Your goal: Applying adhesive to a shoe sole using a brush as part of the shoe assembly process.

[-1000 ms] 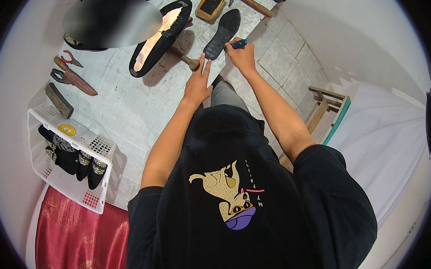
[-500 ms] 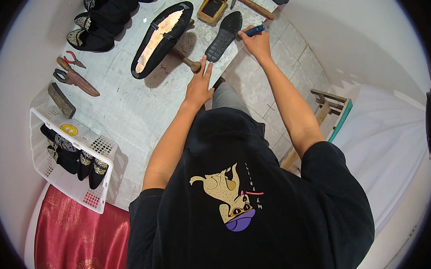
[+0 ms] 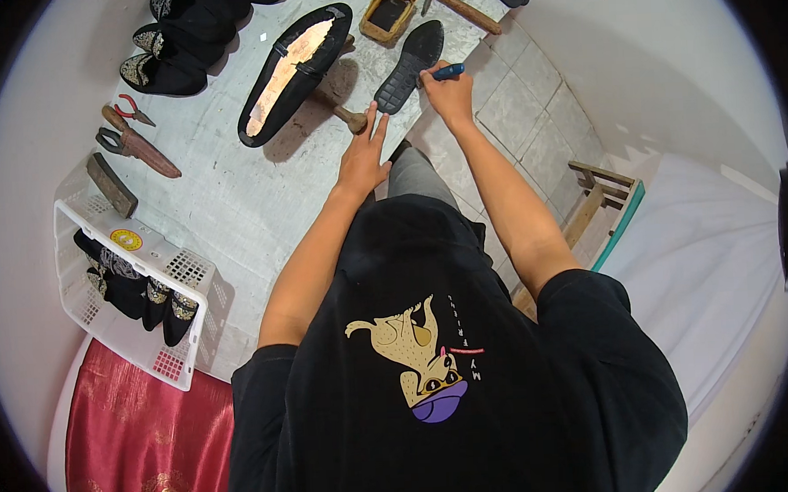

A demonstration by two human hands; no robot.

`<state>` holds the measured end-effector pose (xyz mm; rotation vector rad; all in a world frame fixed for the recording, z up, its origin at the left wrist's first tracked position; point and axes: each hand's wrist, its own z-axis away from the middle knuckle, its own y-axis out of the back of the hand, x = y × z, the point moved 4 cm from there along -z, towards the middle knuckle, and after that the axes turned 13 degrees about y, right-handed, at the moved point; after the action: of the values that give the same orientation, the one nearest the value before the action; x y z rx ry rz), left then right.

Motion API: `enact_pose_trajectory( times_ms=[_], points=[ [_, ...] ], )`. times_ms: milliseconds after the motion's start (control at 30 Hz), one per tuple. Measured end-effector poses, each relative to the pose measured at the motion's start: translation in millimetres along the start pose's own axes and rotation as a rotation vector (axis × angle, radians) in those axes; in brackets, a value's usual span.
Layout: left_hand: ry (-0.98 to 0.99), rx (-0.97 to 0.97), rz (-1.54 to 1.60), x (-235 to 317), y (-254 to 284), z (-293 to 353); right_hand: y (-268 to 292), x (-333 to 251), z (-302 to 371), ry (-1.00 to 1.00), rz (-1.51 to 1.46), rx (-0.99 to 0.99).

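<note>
A black shoe sole (image 3: 414, 56) with a ridged tread lies on the table near its right edge. My right hand (image 3: 451, 96) is closed round a dark blue marker (image 3: 452, 70), its tip end at the right side of the sole. My left hand (image 3: 364, 162) has its fingers stretched out, fingertips touching the heel end of the sole. Left of the sole, a black shoe (image 3: 263, 107) sits bottom up with a pale underside showing, on a stand whose knobbed end (image 3: 353, 121) sticks out beside my left fingers.
Beyond the sole are a yellowish tub (image 3: 389, 13) with dark contents and a wooden-handled hammer (image 3: 467, 12). Black shoes (image 3: 171, 75), red-handled pliers (image 3: 133, 110), a sheathed tool (image 3: 148, 151) and a dark block (image 3: 113, 185) lie left. A white basket (image 3: 130, 231) holds embroidered shoes.
My right hand, with the marker, has moved left and toward me along the sole's right edge, from the forepart to nearer the middle. My left hand stays at the heel.
</note>
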<state>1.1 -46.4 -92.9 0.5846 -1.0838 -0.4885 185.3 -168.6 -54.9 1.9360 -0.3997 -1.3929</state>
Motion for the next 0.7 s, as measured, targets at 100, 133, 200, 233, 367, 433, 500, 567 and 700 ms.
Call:
enact_pose_trajectory(
  times_ms=[100, 133, 200, 233, 367, 433, 500, 567, 700],
  points=[
    [-0.037, 0.045, 0.009, -1.1, 0.6, 0.7, -4.8, -5.1, 8.9, -0.054, -0.037, -0.007],
    [-0.026, 0.024, 0.013, -0.1, 0.6, 0.3, -5.8, -4.3, 12.1, -0.054, -0.035, -0.007],
    [-0.012, 0.006, 0.018, 0.1, 0.5, 0.1, -6.2, -6.6, 19.0, -0.036, 0.001, -0.008],
    [-0.005, 0.002, 0.011, -0.8, 0.1, 0.1, -6.3, -8.7, 20.9, -0.033, 0.000, -0.011],
    [-0.017, 0.029, 0.005, -2.0, 0.0, -0.9, -8.4, -13.8, 27.5, -0.116, -0.092, -0.045],
    [-0.010, 0.013, 0.009, -0.5, 0.3, -1.8, -8.6, -12.1, 31.1, -0.128, -0.105, -0.042],
    [-0.004, 0.007, 0.014, 0.4, 0.9, -2.7, -9.8, -12.8, 33.5, -0.067, -0.090, -0.057],
    [-0.050, 0.052, 0.047, -1.2, 0.2, -0.2, -10.3, -19.6, 37.2, -0.046, -0.106, -0.067],
    [-0.021, 0.033, 0.059, -2.8, -0.7, 1.7, -11.7, -22.4, 45.4, -0.016, -0.139, -0.153]
  ],
)
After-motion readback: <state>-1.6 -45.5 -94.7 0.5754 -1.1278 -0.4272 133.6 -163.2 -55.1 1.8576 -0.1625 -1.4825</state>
